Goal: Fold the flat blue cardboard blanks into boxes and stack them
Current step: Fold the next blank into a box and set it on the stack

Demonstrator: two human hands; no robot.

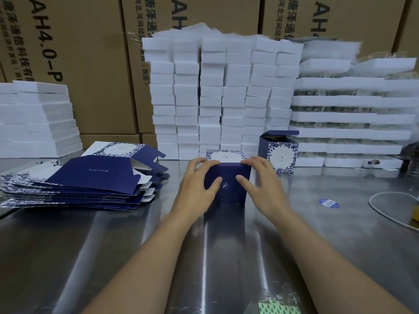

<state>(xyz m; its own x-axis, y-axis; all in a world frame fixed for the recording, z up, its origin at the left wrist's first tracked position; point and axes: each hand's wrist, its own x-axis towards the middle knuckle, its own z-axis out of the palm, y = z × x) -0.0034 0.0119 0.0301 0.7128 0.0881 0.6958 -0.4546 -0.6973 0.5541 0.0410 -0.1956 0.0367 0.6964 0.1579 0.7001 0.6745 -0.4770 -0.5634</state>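
Observation:
A folded dark blue box (229,191) lies on the steel table (113,245) at the centre, its white floral face (225,155) turned up at the far end. My left hand (197,184) holds its left side, thumb on the blue panel. On the right side and top edge rests my right hand (260,184), thumb on the panel. A second folded box (281,155) stands upright behind to the right with its lid flap open. A pile of flat blue blanks (90,180) lies at the left.
Tall stacks of white foam blocks (222,98) stand behind the boxes, more at the left (38,118) and right (353,123). Brown cartons (90,53) form the back wall. A blue oval sticker (329,203) and a white cable (383,207) lie at the right.

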